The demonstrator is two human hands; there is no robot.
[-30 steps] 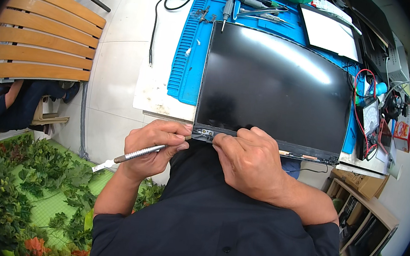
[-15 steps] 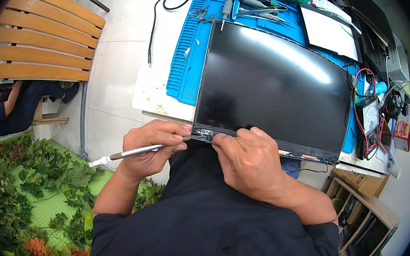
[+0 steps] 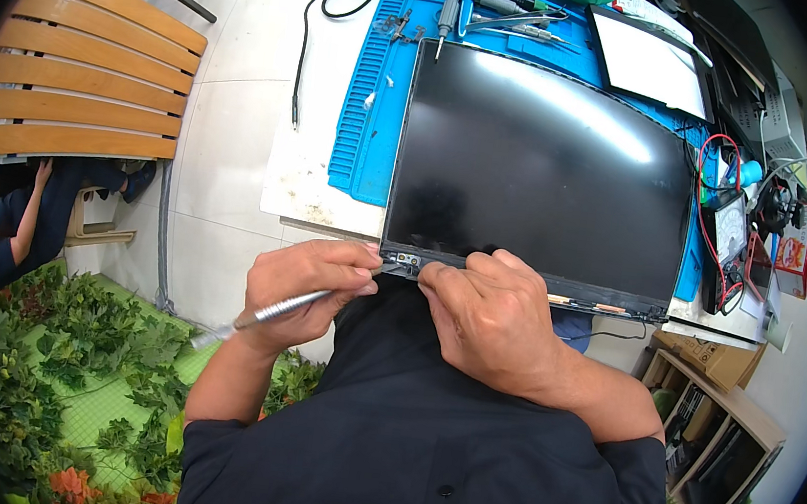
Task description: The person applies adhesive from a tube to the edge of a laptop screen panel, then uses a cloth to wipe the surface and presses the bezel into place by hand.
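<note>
A dark laptop screen panel [image 3: 549,179] lies face up, its near edge jutting toward me past the table. My left hand [image 3: 300,285] pinches a slim silver-handled tool [image 3: 279,310], whose working end points at a small metal bracket [image 3: 407,260] in the panel's near left corner. The tip itself is too small to make out. The tool's rear end sticks out low on the left, blurred. Just right of the bracket, my right hand [image 3: 504,322] is closed on the panel's near edge, its fingertips partly hidden. Copper-coloured strips [image 3: 580,304] show along that edge.
Under the panel is a blue mat [image 3: 361,139] on a white table [image 3: 303,178]. A screwdriver [image 3: 446,20], tweezers and other tools lie beyond. A white pad [image 3: 645,61], red cable [image 3: 700,209] and clutter stand right. Left are a slatted bench [image 3: 88,76] and a seated person [image 3: 7,230].
The tool in my left hand has turned slightly, and its rear end has shifted and blurred. My left hand has moved a touch right; my right hand keeps its place.
</note>
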